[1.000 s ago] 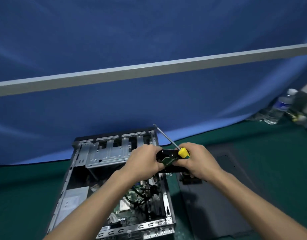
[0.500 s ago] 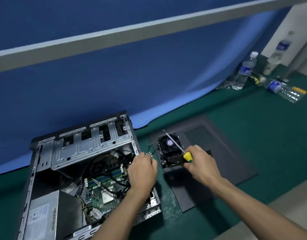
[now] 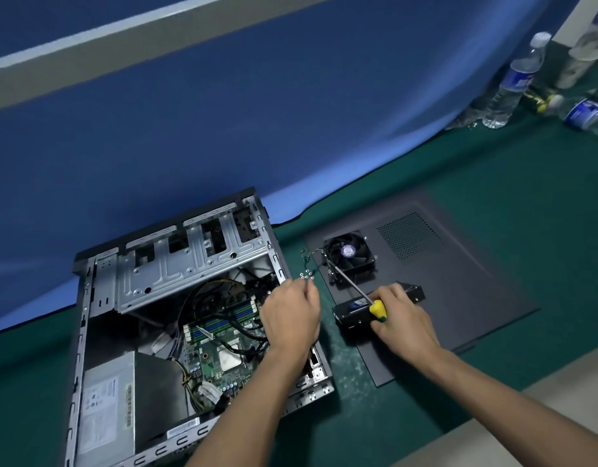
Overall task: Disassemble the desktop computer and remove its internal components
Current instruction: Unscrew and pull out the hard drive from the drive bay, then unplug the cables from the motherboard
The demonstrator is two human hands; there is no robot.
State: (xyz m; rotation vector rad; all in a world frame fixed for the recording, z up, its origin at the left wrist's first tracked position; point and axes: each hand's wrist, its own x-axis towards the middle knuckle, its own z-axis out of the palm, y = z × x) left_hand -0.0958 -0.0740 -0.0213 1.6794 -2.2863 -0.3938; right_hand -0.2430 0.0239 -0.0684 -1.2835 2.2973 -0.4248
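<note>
The open computer case [image 3: 98, 298] lies on its side on the green mat, showing the motherboard [image 3: 223, 352], cables and the grey power supply [image 3: 105, 406]. Right of it, the removed side panel [image 3: 459, 298] carries a black fan [image 3: 349, 256] and a black drive [image 3: 353, 315]. My right hand [image 3: 403, 320] grips a yellow-handled screwdriver [image 3: 376, 308] and rests on the drive. My left hand [image 3: 290, 315] hovers at the case's right edge, fingertips pinched beside several small screws [image 3: 306, 275] on the mat; whether it pinches one I cannot tell.
A blue cloth backdrop [image 3: 290, 129] hangs right behind the case. Water bottles [image 3: 513, 82] stand and lie at the far right. The green mat [image 3: 526, 197] ends at a pale floor strip [image 3: 543, 416] at the lower right.
My hands came apart after holding the drive together above the case. The right hand set the drive on the side panel; the left moved to the screws. The view swung down and right.
</note>
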